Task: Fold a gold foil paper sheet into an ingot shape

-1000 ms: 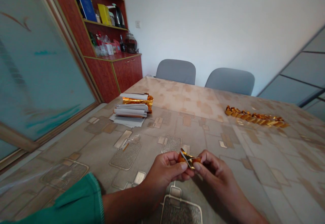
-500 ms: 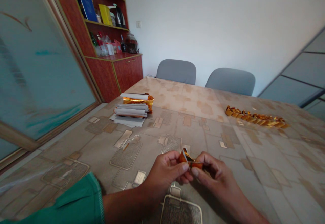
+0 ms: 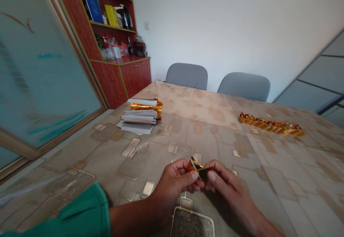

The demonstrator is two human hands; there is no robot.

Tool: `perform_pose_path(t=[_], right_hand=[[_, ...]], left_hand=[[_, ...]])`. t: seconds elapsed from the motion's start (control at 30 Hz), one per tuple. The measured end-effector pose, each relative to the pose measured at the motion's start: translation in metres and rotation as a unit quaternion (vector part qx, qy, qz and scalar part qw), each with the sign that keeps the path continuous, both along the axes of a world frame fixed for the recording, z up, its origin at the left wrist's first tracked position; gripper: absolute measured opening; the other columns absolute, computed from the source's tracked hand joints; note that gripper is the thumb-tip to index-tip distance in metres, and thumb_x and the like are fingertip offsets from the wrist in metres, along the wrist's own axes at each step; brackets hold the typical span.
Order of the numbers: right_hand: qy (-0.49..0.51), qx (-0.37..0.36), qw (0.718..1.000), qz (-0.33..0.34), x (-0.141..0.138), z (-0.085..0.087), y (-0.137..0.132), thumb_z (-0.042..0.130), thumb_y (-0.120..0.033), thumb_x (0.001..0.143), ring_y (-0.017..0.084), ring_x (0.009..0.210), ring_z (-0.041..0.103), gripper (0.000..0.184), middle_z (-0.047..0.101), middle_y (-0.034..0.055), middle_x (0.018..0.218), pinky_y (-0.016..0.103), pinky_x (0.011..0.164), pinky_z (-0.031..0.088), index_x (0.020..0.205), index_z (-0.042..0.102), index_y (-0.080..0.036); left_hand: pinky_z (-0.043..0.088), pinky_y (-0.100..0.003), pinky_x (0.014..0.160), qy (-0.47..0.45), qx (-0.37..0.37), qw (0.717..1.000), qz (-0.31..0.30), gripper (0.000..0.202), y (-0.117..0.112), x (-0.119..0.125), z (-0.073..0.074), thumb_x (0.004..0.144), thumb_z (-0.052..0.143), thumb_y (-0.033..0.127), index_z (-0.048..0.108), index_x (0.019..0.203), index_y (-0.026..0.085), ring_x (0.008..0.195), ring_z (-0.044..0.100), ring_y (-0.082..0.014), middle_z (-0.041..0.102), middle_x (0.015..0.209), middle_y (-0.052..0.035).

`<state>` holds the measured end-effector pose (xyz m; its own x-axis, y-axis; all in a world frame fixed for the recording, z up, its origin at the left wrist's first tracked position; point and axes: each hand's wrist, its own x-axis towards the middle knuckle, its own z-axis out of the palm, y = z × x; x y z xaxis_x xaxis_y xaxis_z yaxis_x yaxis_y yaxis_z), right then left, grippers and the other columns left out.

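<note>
A small folded piece of gold foil paper [image 3: 198, 167] is held between both hands just above the table, near me. My left hand [image 3: 174, 185] pinches its left end with thumb and fingers closed. My right hand [image 3: 228, 190] pinches the right end, thumb pressed on top. A green sleeve [image 3: 80, 212] covers my left forearm. Much of the foil piece is hidden by my fingertips.
A stack of white and gold foil sheets [image 3: 141, 115] lies at the left of the table [image 3: 268, 179]. A row of folded gold pieces [image 3: 271, 125] lies at the far right. Two grey chairs [image 3: 186, 75] stand behind the table; a red cabinet [image 3: 120, 72] stands at left.
My fingers have shifted on the foil piece: the right thumb has slid up over its right end, and the piece looks flatter and more folded.
</note>
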<state>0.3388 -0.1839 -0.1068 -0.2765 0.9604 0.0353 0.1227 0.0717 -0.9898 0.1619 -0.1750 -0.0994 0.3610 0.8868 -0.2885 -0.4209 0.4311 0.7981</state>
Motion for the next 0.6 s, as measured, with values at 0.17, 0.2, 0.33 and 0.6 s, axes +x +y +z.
perform_pose_path(t=[0.17, 0.2, 0.33, 0.6], right_hand=[[0.002, 0.007, 1.000, 0.003, -0.0001, 0.0021, 0.0005, 0.058, -0.050, 0.096, 0.017, 0.067, 0.046, 0.035, 0.051, -0.0002, 0.070, 0.030, 0.060, 0.036, 0.075, 0.054, -0.022], [0.003, 0.014, 1.000, -0.002, -0.0001, 0.0025, 0.0003, 0.058, -0.049, 0.096, 0.016, 0.065, 0.044, 0.035, 0.049, -0.0010, 0.069, 0.030, 0.059, 0.035, 0.074, 0.053, -0.022], [0.020, 0.009, 1.000, 0.019, 0.0011, 0.0053, -0.0007, 0.057, -0.050, 0.097, 0.018, 0.070, 0.047, 0.033, 0.054, 0.0004, 0.073, 0.031, 0.062, 0.036, 0.078, 0.056, -0.022], [0.028, 0.000, 0.999, 0.018, -0.0006, 0.0054, -0.0015, 0.062, -0.050, 0.095, 0.018, 0.071, 0.056, 0.030, 0.064, 0.0023, 0.076, 0.031, 0.064, 0.040, 0.085, 0.061, -0.022]], left_hand=[[0.040, -0.023, 0.062, -0.022, -0.010, 0.999, 0.029, 0.038, -0.0001, 0.0002, 0.0005, 0.062, 0.091, 0.038, 0.063, 0.071, 0.015, 0.060, 0.053, -0.0101, 0.064, 0.065, 0.0003], [0.039, -0.022, 0.061, -0.022, -0.010, 0.999, 0.029, 0.039, 0.0001, -0.0002, 0.0010, 0.061, 0.092, 0.039, 0.063, 0.070, 0.015, 0.059, 0.052, -0.0096, 0.062, 0.064, 0.0011], [0.038, -0.023, 0.061, -0.013, -0.001, 1.000, 0.021, 0.038, 0.0010, -0.0014, 0.0021, 0.061, 0.092, 0.039, 0.065, 0.069, 0.014, 0.059, 0.050, -0.0096, 0.060, 0.062, 0.0016], [0.039, -0.024, 0.060, 0.016, 0.035, 0.999, 0.006, 0.037, 0.0013, -0.0005, -0.0053, 0.063, 0.090, 0.043, 0.068, 0.069, 0.014, 0.057, 0.052, -0.0109, 0.062, 0.061, -0.0006]])
